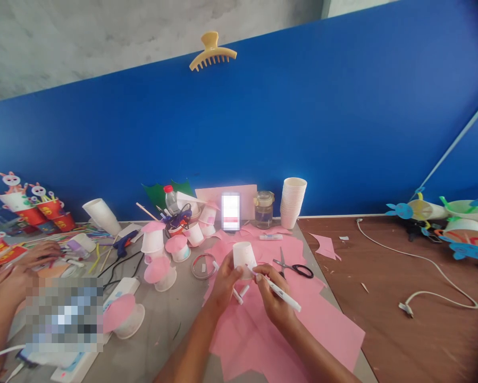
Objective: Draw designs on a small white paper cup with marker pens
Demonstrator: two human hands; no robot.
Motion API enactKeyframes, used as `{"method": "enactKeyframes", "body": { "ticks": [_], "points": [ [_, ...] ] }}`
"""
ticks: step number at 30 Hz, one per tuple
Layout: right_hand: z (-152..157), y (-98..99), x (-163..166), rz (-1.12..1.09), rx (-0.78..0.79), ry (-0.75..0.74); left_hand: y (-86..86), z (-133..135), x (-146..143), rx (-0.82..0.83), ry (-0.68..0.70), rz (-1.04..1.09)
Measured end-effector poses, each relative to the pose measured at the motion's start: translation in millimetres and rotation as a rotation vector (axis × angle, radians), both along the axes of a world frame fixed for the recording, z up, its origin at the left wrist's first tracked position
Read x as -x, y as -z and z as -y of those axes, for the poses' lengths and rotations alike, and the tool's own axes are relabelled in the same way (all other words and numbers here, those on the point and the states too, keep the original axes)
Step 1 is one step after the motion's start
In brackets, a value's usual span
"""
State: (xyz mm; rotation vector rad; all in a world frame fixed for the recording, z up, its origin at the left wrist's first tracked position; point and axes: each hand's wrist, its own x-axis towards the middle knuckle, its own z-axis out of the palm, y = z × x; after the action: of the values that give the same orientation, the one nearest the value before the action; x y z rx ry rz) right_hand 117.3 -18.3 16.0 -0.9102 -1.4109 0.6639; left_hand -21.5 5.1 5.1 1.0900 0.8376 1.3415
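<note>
A white paper cup (243,252) is gripped in my left hand (224,282), held upside down over the pink paper (322,319). My right hand (273,292) is closed around a white marker (283,296), its tip at or very near the cup's side. Below the cup lies a small white marker cap or pen piece (243,291). Black-handled scissors (298,270) rest on the pink sheets to the right of my right hand. A roll of tape (202,266) lies left of my left hand.
Several white cups with pink paper tops (159,272) stand to the left. At the back are a phone (231,211), a glass jar (263,210) and a cup stack (293,203). Another person's hands (13,282) work at far left, near a power strip (121,292). A white cable (434,260) lies right.
</note>
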Motion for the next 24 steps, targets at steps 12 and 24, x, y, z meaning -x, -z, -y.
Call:
{"method": "enactKeyframes", "body": {
  "ticks": [12,24],
  "points": [
    [-1.0,0.9,0.5,-0.017,0.012,0.022,1.4,-0.8,1.1,-0.007,0.007,0.004],
    [-1.3,4.3,0.4,-0.022,-0.009,0.016,4.0,-1.8,2.1,-0.027,0.021,0.000]
  ]
}}
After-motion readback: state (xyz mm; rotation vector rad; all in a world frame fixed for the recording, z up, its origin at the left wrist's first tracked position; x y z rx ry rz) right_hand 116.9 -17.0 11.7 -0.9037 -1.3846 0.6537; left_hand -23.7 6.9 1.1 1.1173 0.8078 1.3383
